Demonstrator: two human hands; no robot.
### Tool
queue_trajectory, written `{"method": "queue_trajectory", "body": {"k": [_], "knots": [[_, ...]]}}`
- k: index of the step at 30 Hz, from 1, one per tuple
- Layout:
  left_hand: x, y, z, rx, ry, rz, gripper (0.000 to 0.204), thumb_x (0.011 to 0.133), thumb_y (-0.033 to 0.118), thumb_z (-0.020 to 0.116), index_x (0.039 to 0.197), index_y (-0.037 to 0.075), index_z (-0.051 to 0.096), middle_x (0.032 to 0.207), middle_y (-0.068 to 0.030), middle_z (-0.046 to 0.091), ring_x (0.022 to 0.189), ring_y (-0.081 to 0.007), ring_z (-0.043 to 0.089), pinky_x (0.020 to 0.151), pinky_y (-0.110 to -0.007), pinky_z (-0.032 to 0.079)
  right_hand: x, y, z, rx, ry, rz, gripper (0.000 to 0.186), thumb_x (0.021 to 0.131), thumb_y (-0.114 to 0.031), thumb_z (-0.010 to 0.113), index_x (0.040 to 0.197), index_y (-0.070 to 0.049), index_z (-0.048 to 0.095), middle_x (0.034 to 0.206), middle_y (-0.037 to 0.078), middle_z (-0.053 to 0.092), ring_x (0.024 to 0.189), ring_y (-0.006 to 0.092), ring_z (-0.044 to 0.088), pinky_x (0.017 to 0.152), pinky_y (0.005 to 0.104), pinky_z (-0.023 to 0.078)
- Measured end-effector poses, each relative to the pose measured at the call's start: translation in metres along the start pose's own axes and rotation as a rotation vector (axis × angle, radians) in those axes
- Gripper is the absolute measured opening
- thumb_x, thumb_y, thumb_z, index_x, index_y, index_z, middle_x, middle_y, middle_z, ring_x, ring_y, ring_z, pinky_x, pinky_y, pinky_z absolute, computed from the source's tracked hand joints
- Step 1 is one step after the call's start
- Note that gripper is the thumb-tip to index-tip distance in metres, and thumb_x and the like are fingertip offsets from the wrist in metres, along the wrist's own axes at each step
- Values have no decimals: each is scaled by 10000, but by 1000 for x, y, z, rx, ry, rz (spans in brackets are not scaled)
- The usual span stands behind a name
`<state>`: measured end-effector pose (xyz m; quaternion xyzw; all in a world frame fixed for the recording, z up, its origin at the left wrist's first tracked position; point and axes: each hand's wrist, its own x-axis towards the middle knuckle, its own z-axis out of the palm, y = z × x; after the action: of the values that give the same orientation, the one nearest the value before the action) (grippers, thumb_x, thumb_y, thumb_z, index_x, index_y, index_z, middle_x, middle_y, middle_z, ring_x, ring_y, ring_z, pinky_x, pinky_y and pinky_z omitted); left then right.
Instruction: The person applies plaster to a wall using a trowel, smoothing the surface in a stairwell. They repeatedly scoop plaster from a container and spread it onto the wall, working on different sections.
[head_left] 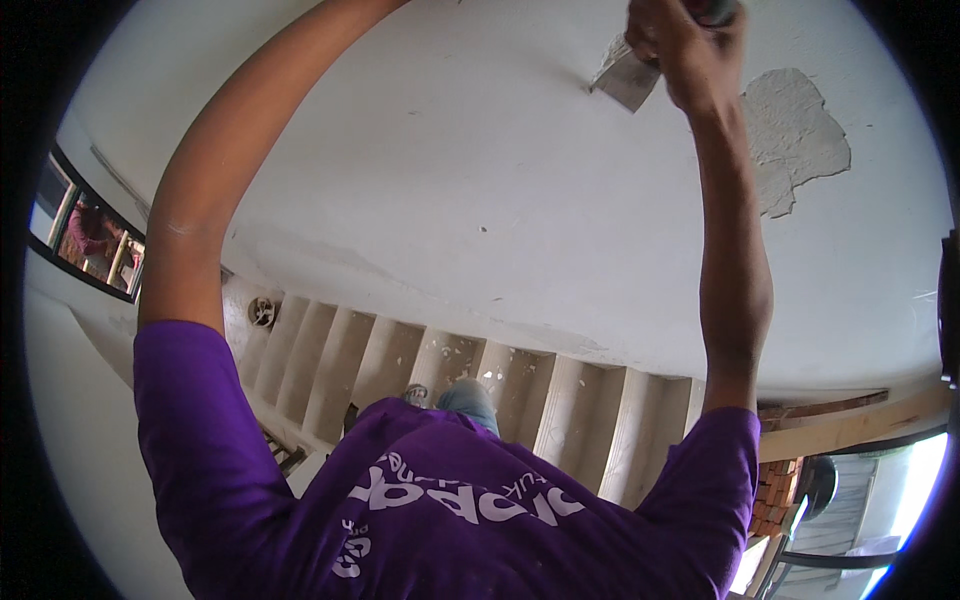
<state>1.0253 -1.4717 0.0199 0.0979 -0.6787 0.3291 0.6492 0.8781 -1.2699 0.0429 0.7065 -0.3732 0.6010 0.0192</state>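
My right hand is raised against a white wall and is closed around the dark handle of a metal scraper. The flat blade lies against the wall just left of my hand, beside a small chipped spot. To the right of my forearm is a large rough patch of bare plaster where the paint has come off. My left arm reaches up along the wall, and its hand is cut off by the upper edge. My purple shirt fills the bottom.
Pale concrete stairs run below me, speckled with flakes. A dark-framed window sits at the left. At the lower right are a wooden beam, a stack of red bricks and a bright opening.
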Motion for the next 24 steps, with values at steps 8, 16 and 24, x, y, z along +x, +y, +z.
{"method": "queue_trajectory", "body": {"k": [8, 16, 24], "knots": [[2, -5, -3, 7, 0, -12, 566, 940, 324, 440, 1470, 136, 378, 1553, -181, 256, 1420, -382, 254, 1136, -603, 147, 6, -2, 8, -153, -290, -77, 202, 933, -214, 601, 773, -110, 536, 602, -38, 490, 521, 46, 447, 443, 234, 338], [-2, -5, -4, 30, -26, -29, 573, 934, 306, 458, 1475, 139, 370, 1555, -166, 257, 1419, -383, 256, 1136, -604, 150, 19, -8, 30, -189, -324, -11, 216, 916, -162, 627, 734, -117, 520, 555, -56, 443, 471, 49, 421, 382, 220, 296], [4, -1, -4, -23, -2, -18, 566, 932, 292, 467, 1466, 126, 382, 1544, -174, 275, 1415, -382, 261, 1138, -597, 149, -5, 24, 29, -403, -660, 40, 224, 928, -180, 627, 745, -92, 531, 584, -2, 432, 521, 97, 418, 495, 298, 376]]}}
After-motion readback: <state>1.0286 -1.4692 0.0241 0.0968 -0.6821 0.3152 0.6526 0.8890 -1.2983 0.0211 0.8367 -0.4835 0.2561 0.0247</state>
